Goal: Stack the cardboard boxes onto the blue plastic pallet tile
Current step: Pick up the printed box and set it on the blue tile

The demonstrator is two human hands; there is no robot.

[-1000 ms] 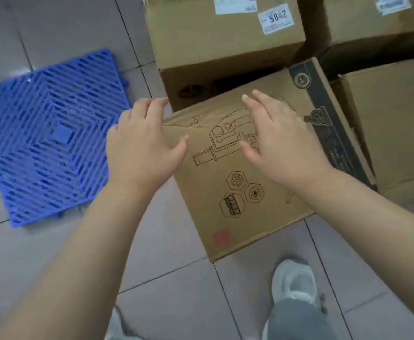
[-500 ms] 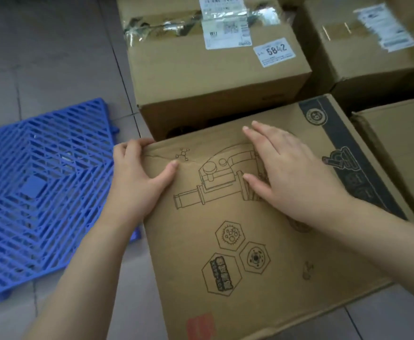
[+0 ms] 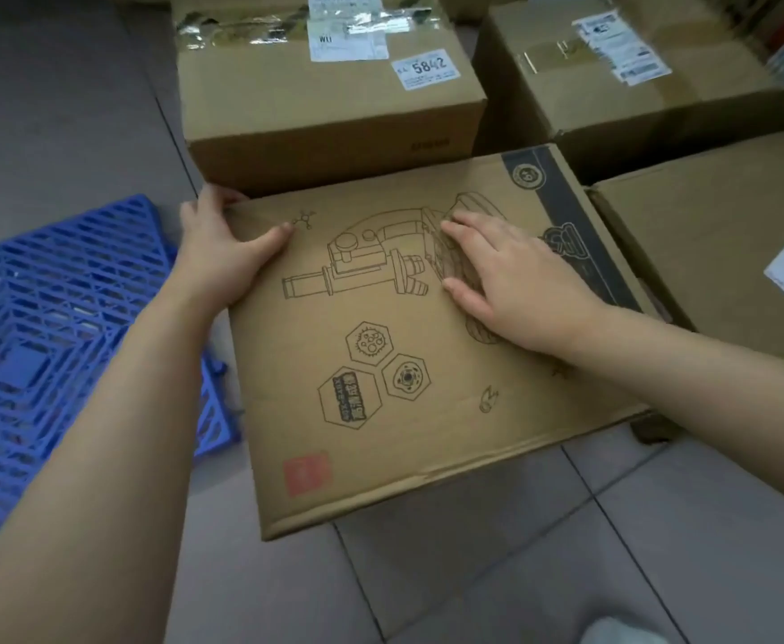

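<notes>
A flat cardboard box with a printed line drawing lies in front of me on the tiled floor. My left hand grips its far left corner, fingers wrapped over the edge and thumb on top. Flat on the box's top, toward its right side, rests my right hand with the fingers spread. The blue plastic pallet tile lies on the floor to the left, its right edge beside the box; nothing stands on the part I see.
Behind the printed box stands a taped box labelled 5842. Another labelled box sits at the back right. A third box is close on the right. Grey floor tiles lie in front.
The view has closed in on the printed box. My left hand slid from the box's top to its far left corner and took hold; my right hand stays flat on top.
</notes>
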